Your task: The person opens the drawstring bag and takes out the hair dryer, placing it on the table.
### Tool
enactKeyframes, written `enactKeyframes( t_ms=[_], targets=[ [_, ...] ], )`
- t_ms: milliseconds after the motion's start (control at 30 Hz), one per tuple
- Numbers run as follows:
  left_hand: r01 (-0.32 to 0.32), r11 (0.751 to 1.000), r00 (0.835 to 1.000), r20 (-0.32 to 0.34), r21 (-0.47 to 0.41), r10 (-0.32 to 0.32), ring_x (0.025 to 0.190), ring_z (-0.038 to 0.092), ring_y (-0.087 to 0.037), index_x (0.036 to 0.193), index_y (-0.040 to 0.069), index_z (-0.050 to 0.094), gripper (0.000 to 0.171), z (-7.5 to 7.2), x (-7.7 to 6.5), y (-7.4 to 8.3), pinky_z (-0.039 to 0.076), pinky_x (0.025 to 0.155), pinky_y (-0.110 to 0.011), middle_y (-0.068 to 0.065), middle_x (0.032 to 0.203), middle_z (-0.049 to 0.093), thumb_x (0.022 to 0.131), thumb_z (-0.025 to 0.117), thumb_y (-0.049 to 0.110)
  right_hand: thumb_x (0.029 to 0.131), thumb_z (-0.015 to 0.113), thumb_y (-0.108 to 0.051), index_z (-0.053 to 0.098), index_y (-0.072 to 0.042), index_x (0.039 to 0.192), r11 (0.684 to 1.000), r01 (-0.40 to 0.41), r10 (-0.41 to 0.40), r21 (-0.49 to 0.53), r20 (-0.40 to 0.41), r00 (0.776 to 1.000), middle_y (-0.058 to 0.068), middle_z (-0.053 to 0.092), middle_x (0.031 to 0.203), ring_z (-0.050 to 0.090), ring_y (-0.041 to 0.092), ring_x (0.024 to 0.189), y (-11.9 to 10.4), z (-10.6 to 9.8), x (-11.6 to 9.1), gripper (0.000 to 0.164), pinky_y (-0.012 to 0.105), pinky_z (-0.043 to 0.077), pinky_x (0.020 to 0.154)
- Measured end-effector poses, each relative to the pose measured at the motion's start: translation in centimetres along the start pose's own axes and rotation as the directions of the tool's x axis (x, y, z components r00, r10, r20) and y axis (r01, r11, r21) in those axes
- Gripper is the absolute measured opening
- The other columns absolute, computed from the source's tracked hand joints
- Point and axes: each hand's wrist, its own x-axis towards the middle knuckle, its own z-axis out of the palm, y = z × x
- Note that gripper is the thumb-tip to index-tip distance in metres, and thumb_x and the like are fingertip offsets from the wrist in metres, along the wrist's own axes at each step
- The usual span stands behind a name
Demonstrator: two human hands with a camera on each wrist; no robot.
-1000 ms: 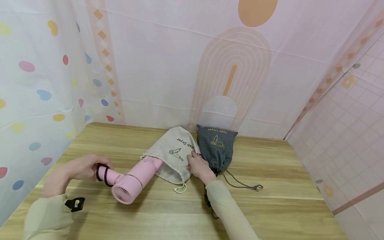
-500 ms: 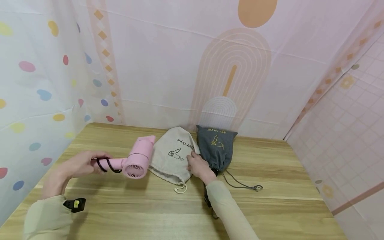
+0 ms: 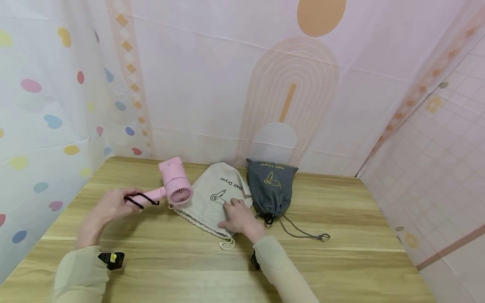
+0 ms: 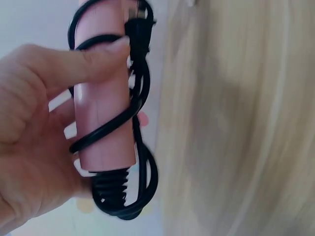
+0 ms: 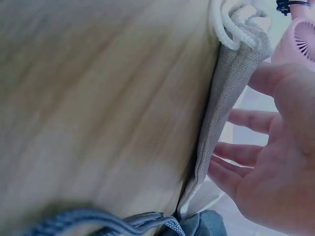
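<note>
A pink hair dryer is held up in my left hand, which grips its handle. The black cord is wound round that handle, its plug beside my thumb. A light grey drawstring bag, printed "Hair Dryer", lies flat on the wooden table. On its front rests my right hand, fingers spread over the cloth near the mouth. In the right wrist view the fingers touch the bag's side, and the white cord hangs at its corner.
Just right of the light bag lies a dark grey drawstring bag, its mouth gathered and its cord trailing on the wooden table. Patterned curtains stand behind the table and at both sides.
The hair dryer has come out of the light bag, lifted and moved back and left with my left hand. My right hand has shifted from the bag's right edge onto its front.
</note>
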Motion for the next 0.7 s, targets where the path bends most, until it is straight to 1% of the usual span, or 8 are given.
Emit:
enactKeyframes(
  t_ms=[133, 233, 333, 433, 533, 600, 700],
  targets=[
    [0.052, 0.999, 0.995, -0.085, 0.011, -0.051, 0.073, 0.061, -0.030, 0.103, -0.001, 0.069, 0.042, 0.5, 0.0, 0.1, 0.045, 0.066, -0.039, -0.022, 0.086, 0.070, 0.064, 0.080, 0.013, 0.086, 0.064, -0.047, 0.044, -0.017, 0.142, 1.000, 0.015, -0.015, -0.016, 0.025, 1.000, 0.012, 0.038, 0.149, 0.037, 0.029, 0.137, -0.1, 0.1, -0.1, 0.066, 0.041, 0.037, 0.110],
    [0.082, 0.997, 0.988, -0.136, 0.014, -0.079, 0.074, 0.062, -0.036, 0.102, -0.004, 0.069, 0.043, 0.9, 0.0, 0.1, 0.046, 0.066, -0.044, -0.026, 0.086, 0.069, 0.065, 0.078, 0.014, 0.086, 0.065, -0.043, 0.043, -0.018, 0.143, 0.999, 0.051, -0.051, 0.012, 0.044, 0.998, 0.011, 0.034, 0.153, 0.034, 0.028, 0.140, 0.0, 0.1, -0.1, 0.066, 0.040, 0.034, 0.113],
    [0.108, 0.994, 0.977, -0.185, 0.019, -0.103, 0.071, 0.062, -0.039, 0.101, -0.007, 0.068, 0.043, 1.4, 0.0, 0.2, 0.047, 0.065, -0.048, -0.027, 0.084, 0.068, 0.065, 0.078, 0.014, 0.085, 0.067, -0.039, 0.042, -0.019, 0.143, 0.996, 0.086, -0.088, 0.037, 0.065, 0.994, 0.010, 0.030, 0.155, 0.031, 0.026, 0.143, 0.1, 0.1, 0.0, 0.066, 0.039, 0.030, 0.115],
    [0.157, 0.987, 0.965, -0.215, 0.022, -0.149, 0.066, 0.061, -0.037, 0.101, -0.008, 0.068, 0.043, 2.1, 0.1, 0.5, 0.046, 0.059, -0.046, -0.028, 0.082, 0.068, 0.065, 0.078, 0.014, 0.084, 0.068, -0.035, 0.042, -0.018, 0.143, 0.993, 0.108, -0.111, 0.050, 0.080, 0.991, 0.010, 0.027, 0.156, 0.028, 0.026, 0.144, 0.3, 0.1, 0.1, 0.067, 0.039, 0.027, 0.117],
    [0.217, 0.976, 0.948, -0.240, 0.016, -0.206, 0.064, 0.060, -0.037, 0.102, -0.007, 0.069, 0.042, 2.8, 0.1, 1.1, 0.043, 0.053, -0.042, -0.028, 0.081, 0.067, 0.067, 0.077, 0.014, 0.083, 0.069, -0.033, 0.042, -0.018, 0.143, 0.992, 0.111, -0.116, 0.054, 0.093, 0.989, 0.009, 0.026, 0.157, 0.027, 0.025, 0.144, 0.5, -0.1, 0.3, 0.068, 0.040, 0.026, 0.117],
    [0.260, 0.966, 0.931, -0.271, 0.014, -0.246, 0.063, 0.060, -0.039, 0.103, -0.005, 0.069, 0.041, 3.3, 0.2, 1.6, 0.041, 0.052, -0.042, -0.029, 0.081, 0.067, 0.067, 0.076, 0.014, 0.083, 0.070, -0.033, 0.042, -0.018, 0.143, 0.992, 0.112, -0.117, 0.055, 0.099, 0.988, 0.009, 0.026, 0.157, 0.026, 0.025, 0.145, 0.6, -0.2, 0.4, 0.068, 0.039, 0.026, 0.117],
    [0.320, 0.948, 0.901, -0.307, -0.011, -0.307, 0.067, 0.060, -0.044, 0.104, -0.004, 0.068, 0.041, 3.8, 0.3, 2.3, 0.041, 0.052, -0.043, -0.031, 0.085, 0.066, 0.068, 0.076, 0.015, 0.084, 0.069, -0.032, 0.042, -0.017, 0.143, 0.991, 0.109, -0.116, 0.073, 0.110, 0.987, 0.009, 0.024, 0.158, 0.024, 0.024, 0.146, 0.7, -0.3, 0.4, 0.067, 0.037, 0.024, 0.118]
  ],
)
